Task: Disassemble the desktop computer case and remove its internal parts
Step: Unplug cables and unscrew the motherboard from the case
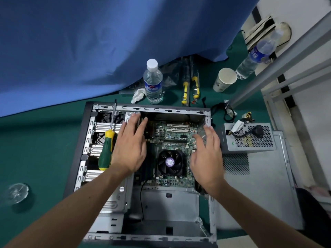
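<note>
An open grey computer case point(172, 199) lies on its side on the green table. Inside it sits the green motherboard point(175, 138) with a black CPU fan point(169, 162). My left hand point(131, 145) hovers over the board's left edge, fingers spread, holding nothing. Over the board's right edge hangs my right hand point(207, 156), also with fingers apart and nothing in it. A green and yellow screwdriver point(107, 147) rests on the drive cage point(100, 140), just left of my left hand.
A grey power supply point(250, 138) with loose cables lies on the removed side panel point(259, 190) to the right. Behind the case stand a water bottle point(153, 81), a paper cup point(224, 79), two yellow-handled tools point(190, 86) and a second bottle point(256, 56). A blue cloth point(89, 42) hangs behind.
</note>
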